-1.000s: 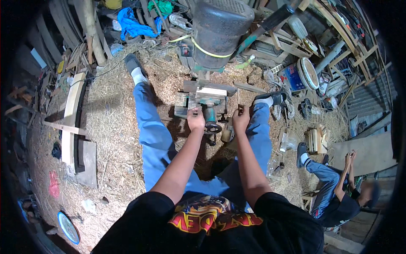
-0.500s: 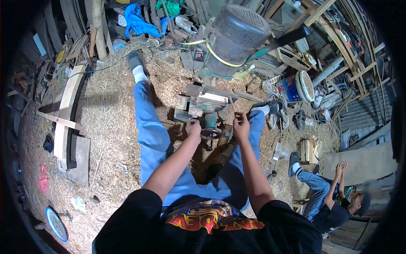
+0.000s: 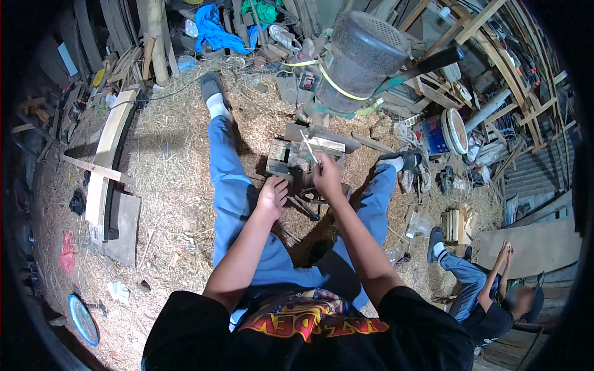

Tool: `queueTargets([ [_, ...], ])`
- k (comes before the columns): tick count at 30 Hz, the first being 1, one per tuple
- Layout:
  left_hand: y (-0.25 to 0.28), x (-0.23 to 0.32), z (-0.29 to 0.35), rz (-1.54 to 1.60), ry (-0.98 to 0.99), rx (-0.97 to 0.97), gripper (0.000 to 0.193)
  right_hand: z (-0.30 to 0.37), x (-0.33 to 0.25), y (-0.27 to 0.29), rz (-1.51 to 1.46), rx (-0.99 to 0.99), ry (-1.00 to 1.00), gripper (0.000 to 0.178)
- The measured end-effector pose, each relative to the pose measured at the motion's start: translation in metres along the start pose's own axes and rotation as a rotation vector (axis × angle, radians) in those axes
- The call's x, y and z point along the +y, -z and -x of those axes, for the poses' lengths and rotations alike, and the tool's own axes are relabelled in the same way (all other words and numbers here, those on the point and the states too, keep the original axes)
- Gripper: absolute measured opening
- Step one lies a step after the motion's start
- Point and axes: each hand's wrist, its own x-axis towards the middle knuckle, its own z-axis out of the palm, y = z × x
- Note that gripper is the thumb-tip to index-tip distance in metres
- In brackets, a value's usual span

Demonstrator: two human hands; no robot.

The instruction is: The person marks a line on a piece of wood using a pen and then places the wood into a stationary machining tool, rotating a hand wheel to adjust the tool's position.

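Between my knees stands a metal vise [image 3: 279, 167] on the machine, with a pale block of wood [image 3: 328, 144] in it. My right hand [image 3: 328, 177] is closed on a thin pale stick [image 3: 307, 147], which slants up and left over the vise. Just left of the vise's front end, my left hand [image 3: 271, 196] hangs with its fingers loosely curled and somewhat apart; nothing shows in it. The right hand and forearm partly cover the handwheel [image 3: 314, 196]. A dark lever [image 3: 304, 207] sticks out below the vise.
Beyond the vise rises a large motor housing [image 3: 362, 55] with a long dark handle [image 3: 442, 59]. A long curved beam [image 3: 108, 161] lies at left with a crosspiece [image 3: 96, 169]. Another person [image 3: 495, 297] sits at lower right. Shavings and straw [image 3: 167, 191] cover the floor.
My right hand has swung left from beside the vise to over its front, carrying the stick. My left hand has come off the vise, slightly nearer me. The view has shifted a little.
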Motion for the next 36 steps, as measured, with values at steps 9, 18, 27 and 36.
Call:
queueTargets([
  [9,0.016,-0.002,-0.019,0.142,0.090,0.007,0.079,-0.022,-0.007,-0.043,-0.013,-0.047,-0.008,0.027],
  [18,0.019,-0.004,-0.029,0.034,0.093,0.167,0.077,-0.018,-0.005,-0.048,0.125,0.053,-0.147,0.039],
  [27,0.019,-0.010,-0.038,0.129,0.078,0.138,0.080,-0.033,0.015,-0.063,-0.140,-0.364,0.014,0.026],
  [36,0.004,-0.023,-0.033,-0.449,-0.208,0.058,0.042,0.039,0.016,0.049,-0.201,0.029,-0.151,0.024],
])
